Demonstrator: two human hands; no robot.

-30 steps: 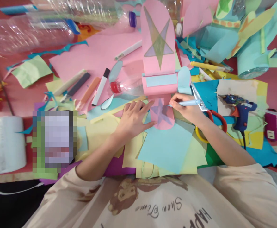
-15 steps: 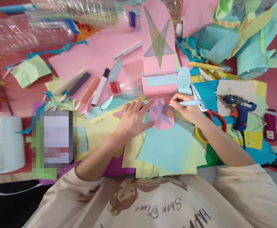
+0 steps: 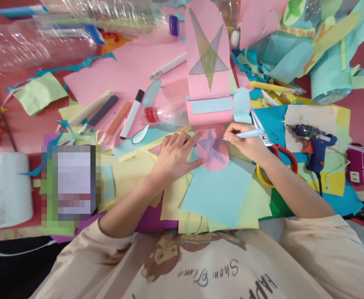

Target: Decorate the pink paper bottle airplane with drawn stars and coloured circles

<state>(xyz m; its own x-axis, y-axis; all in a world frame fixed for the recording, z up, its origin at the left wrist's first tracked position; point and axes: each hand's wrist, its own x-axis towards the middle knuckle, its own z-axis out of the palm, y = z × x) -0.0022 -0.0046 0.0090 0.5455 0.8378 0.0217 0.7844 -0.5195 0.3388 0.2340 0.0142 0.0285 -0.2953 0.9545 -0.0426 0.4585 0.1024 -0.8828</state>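
Pink paper wing (image 3: 212, 150) with a purple star drawn on it is lying between the two hands, near the middle of the counter's near edge, its rounded end pointing toward the person and its long axis running from near to far. It is resting on a light blue sheet (image 3: 219, 193) and a stack of yellow sheets (image 3: 132, 176) that are spreading out toward the near edge.

The left hand (image 3: 174, 155) is lying flat and spread open, pressing its fingertips on the wing's left edge and holding nothing. The right hand (image 3: 247, 143) is closing around a light blue pen (image 3: 242, 134), which is lying crosswise to the wing with its tip touching the right edge of the star. Both hands are about equally near, one at each long side, so the pen is reaching in from the right.

Just behind the right hand, scissors (image 3: 271, 151) with red and yellow handles are lying on a blue sheet, and a blue glue gun (image 3: 314, 145) is sitting farther toward the right edge.

Beyond the wing, a clear bottle with a red cap (image 3: 166, 114) is lying on its side, wrapped in a pink band (image 3: 209, 109), and a second pink wing with a green star (image 3: 207, 52) is stretching away toward the far edge. Markers (image 3: 132, 113) are lying to the left of the bottle, and large clear bottles (image 3: 38, 41) are lying along the far left corner.
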